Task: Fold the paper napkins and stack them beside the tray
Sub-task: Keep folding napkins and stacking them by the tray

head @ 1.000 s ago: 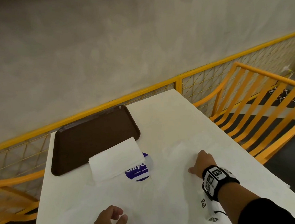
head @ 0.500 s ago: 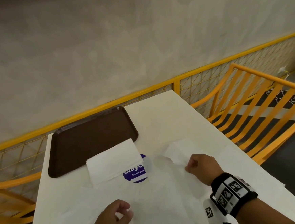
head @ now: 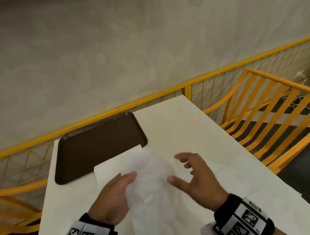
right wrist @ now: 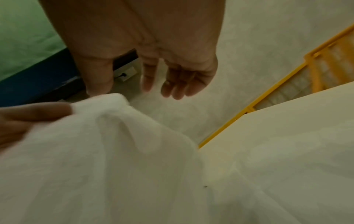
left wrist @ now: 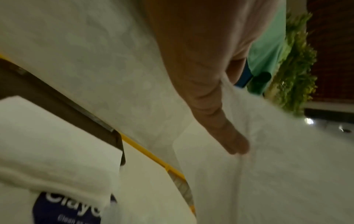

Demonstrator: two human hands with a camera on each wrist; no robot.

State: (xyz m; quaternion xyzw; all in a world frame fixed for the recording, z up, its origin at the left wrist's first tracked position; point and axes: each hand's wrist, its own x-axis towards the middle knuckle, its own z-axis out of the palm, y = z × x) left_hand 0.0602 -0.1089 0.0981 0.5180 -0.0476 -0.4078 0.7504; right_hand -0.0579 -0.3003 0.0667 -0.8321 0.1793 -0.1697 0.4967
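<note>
The left hand (head: 112, 196) pinches a thin white napkin (head: 152, 182) and holds it up over the white bench (head: 178, 123), the right hand (head: 194, 177) is beside it with fingers spread, and a folded napkin (head: 113, 165) lies touching the brown tray (head: 97, 146).

napkin (head: 152, 188): thin, soft, crinkled white paper | tray (head: 97, 146): dark brown plastic, smooth with slight sheen | worktop (head: 178, 123): smooth matt off-white | railing (head: 187, 86): yellow painted metal mesh | wall (head: 126, 45): rough matt plaster
</note>
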